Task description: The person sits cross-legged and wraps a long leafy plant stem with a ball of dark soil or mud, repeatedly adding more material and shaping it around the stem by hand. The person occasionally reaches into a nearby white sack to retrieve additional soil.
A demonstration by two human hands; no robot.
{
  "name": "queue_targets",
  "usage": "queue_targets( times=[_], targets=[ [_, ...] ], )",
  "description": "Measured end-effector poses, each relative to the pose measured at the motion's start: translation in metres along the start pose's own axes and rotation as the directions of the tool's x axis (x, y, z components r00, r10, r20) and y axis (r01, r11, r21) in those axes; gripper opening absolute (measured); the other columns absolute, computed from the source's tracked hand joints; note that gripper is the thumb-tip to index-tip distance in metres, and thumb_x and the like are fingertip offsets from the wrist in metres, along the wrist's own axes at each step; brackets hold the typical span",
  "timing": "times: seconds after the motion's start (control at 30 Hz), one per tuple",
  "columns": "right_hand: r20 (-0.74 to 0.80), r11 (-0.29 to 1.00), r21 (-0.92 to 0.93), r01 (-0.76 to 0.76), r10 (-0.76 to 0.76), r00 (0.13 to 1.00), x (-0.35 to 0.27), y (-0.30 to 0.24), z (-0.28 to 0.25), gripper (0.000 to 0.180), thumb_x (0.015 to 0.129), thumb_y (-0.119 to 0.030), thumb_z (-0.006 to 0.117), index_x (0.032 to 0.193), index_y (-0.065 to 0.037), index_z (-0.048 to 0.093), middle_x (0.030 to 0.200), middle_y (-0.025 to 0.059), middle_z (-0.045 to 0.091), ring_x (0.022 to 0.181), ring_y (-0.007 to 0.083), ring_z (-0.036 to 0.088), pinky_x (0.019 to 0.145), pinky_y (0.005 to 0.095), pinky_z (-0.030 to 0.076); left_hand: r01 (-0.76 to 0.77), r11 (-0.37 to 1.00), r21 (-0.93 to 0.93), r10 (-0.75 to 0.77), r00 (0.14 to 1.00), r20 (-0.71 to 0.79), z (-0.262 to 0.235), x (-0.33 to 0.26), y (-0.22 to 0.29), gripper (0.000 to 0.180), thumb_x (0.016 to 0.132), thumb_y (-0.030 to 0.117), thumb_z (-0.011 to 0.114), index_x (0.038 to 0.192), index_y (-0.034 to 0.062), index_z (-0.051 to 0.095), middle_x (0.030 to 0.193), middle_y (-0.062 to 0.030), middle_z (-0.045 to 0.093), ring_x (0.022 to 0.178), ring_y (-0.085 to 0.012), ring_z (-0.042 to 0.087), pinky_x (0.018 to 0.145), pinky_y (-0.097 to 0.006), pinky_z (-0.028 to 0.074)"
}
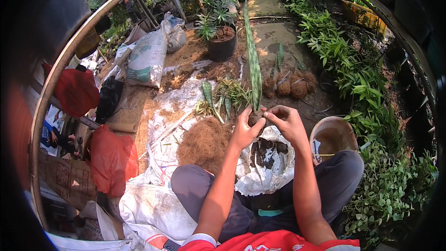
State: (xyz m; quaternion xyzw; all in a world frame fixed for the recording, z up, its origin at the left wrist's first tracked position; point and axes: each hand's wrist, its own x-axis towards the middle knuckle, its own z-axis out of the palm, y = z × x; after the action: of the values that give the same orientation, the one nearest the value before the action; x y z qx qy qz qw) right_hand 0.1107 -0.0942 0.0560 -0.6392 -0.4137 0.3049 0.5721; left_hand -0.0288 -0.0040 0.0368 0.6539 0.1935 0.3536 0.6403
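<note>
A tall snake plant leaf point(253, 60) stands nearly upright in front of me, with a dark clump of soil point(254, 119) around its base. My left hand point(247, 129) is closed around that base from the left. On the other side, my right hand point(287, 123) pinches at the same spot, thumb and forefinger pressed close to the clump; exactly what lies between the fingertips is hard to see. Below the hands, dark potting soil point(265, 154) lies on a white sack point(260, 184) in my lap. Brown coconut fibre point(204, 143) is heaped left of my hands.
Several fibre-wrapped root balls point(298, 85) sit ahead. Loose snake plant leaves point(208, 96) lie beyond the fibre. A bucket point(333, 135) stands by my right knee, near dense green plants point(341, 51). A potted plant point(222, 49), a filled sack point(146, 60) and red bags point(113, 160) are further around.
</note>
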Motion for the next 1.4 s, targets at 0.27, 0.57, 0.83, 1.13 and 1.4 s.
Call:
queue_targets(
  times=[0.27, 0.57, 0.83, 1.13, 1.4],
  targets=[
    [0.019, 0.987, 0.155, -0.043, 0.041, 0.999, 0.005, -0.005, -0.001, 0.027, 0.091, -0.020, 0.065, 0.096, 0.006, 0.067, 0.085, 0.0068, 0.069, 0.079, 0.0095, 0.059, 0.073, 0.0266, 0.047, -0.020, 0.999, 0.035, 0.020, 1.000, -0.008, 0.002, 0.006, 0.005, 0.031, 0.086, 0.011, 0.064, 0.114, -0.0009, 0.059, 0.108, -0.0084, 0.064, 0.101, -0.0148, 0.059, 0.093, -0.031, 0.045],
    [-0.102, 0.884, 0.451, -0.121, 0.185, 0.977, 0.018, 0.008, -0.013, 0.022, 0.092, -0.026, 0.067, 0.094, -0.005, 0.066, 0.080, -0.0027, 0.058, 0.065, 0.0047, 0.050, 0.056, 0.0216, 0.041, -0.017, 0.998, 0.055, 0.015, 0.999, 0.032, -0.006, 0.010, -0.002, 0.032, 0.086, 0.014, 0.064, 0.115, 0.0000, 0.059, 0.109, -0.0087, 0.063, 0.101, -0.0155, 0.059, 0.093, -0.031, 0.044],
    [-0.535, 0.950, 0.287, -0.123, 0.265, 0.802, 0.105, 0.047, -0.063, 0.039, 0.087, -0.026, 0.071, 0.117, -0.005, 0.057, 0.101, 0.0056, 0.062, 0.079, 0.0112, 0.056, 0.064, 0.0272, 0.046, 0.118, 0.985, -0.127, -0.114, 0.993, 0.040, -0.008, 0.012, -0.009, 0.030, 0.087, 0.015, 0.064, 0.114, 0.0016, 0.059, 0.112, -0.0089, 0.061, 0.101, -0.0160, 0.060, 0.094, -0.031, 0.045],
    [-0.013, 0.887, 0.440, -0.141, 0.163, 0.987, 0.028, 0.032, 0.004, 0.033, 0.095, -0.028, 0.061, 0.119, -0.005, 0.061, 0.112, 0.0057, 0.065, 0.100, 0.0152, 0.059, 0.084, 0.0310, 0.046, 0.018, 0.970, 0.242, 0.011, 0.993, -0.120, 0.006, 0.016, -0.001, 0.039, 0.087, 0.024, 0.067, 0.116, -0.0013, 0.058, 0.107, -0.0195, 0.066, 0.100, -0.0284, 0.064, 0.090, -0.039, 0.048],
    [-0.185, 0.994, 0.026, 0.109, -0.102, 0.977, 0.000, 0.008, 0.025, 0.026, 0.084, -0.018, 0.073, 0.096, 0.004, 0.067, 0.090, 0.0099, 0.068, 0.080, 0.0160, 0.064, 0.075, 0.0315, 0.050, 0.029, 0.860, 0.510, 0.057, 0.987, -0.153, 0.010, 0.011, 0.001, 0.038, 0.083, 0.015, 0.068, 0.112, -0.0040, 0.054, 0.105, -0.0284, 0.061, 0.101, -0.0468, 0.059, 0.084, -0.048, 0.047]
  ],
)
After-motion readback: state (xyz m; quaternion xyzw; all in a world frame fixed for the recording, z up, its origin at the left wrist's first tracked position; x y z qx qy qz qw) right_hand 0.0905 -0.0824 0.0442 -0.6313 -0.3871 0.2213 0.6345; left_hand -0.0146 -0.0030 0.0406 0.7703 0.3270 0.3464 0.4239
